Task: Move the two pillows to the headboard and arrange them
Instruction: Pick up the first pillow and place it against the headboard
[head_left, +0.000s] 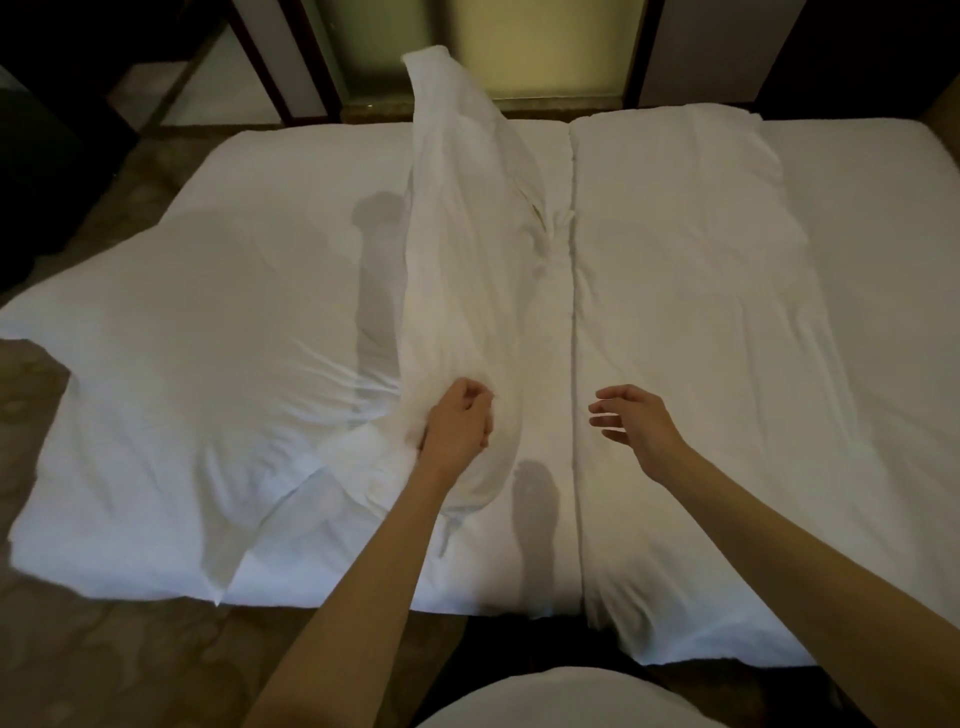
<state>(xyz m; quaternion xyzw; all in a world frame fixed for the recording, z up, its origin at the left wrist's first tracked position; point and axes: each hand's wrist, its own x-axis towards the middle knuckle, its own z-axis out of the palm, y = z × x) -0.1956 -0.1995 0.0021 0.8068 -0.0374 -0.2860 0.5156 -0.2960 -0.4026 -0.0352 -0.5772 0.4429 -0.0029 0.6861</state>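
Across most of the frame, a white bed (208, 312), seen from its long side, sheet rumpled and spilling over the lower-left edge toward the floor (104, 649). On the right half, a flat pillow (675, 312), lying limp with its seam down the middle of the frame, likely waiting its turn. Left of that seam, a raised pillow (467, 234), tipped up on edge and reaching toward upper centre, apparently lifted for carrying. At lower centre, left hand (457, 421) clamped on the raised pillow's near end, fingers (475, 402) curled tight into the cloth to bear its weight. Just to the right, right hand (636, 421) hovering over the flat pillow, its fingers (608, 405) spread and holding nothing, probably poised for a second grip. Headboard not identifiable from here.
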